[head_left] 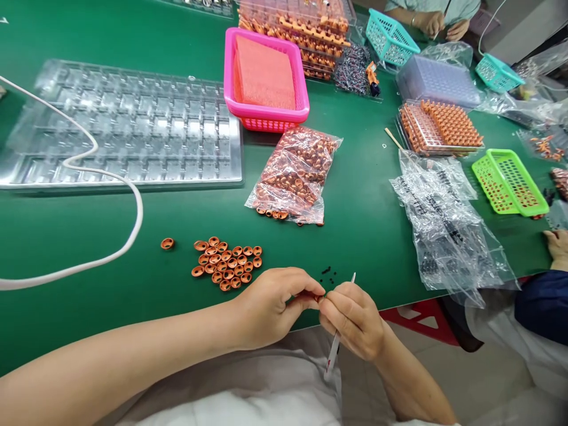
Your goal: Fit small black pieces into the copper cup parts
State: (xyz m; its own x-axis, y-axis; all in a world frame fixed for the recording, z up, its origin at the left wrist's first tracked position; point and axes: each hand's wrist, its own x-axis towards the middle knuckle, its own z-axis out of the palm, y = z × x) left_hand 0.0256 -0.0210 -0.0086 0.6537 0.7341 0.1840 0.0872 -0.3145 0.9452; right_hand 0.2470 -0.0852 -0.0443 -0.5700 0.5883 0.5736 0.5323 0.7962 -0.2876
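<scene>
My left hand (277,305) pinches a small copper-coloured ring (318,299), mostly hidden by the fingers, at the table's front edge. My right hand (352,319) meets it there, its fingertips against the same ring. A thin white tool (332,355) passes through my right hand, its pointed tip showing above the fingers. Several tiny black pieces (327,270) lie on the green table (177,213) just beyond my hands. To the left sits a cluster of orange-copper rings (228,264), with one ring (167,243) apart from them.
Beyond lie a bag of rings (299,168), a pink basket (228,77) and clear trays (133,130) crossed by a white cable (138,207). At right are plastic bags (448,225), a green basket (510,180) and a person's hand (558,245). Another person's hands (437,26) are at the far side.
</scene>
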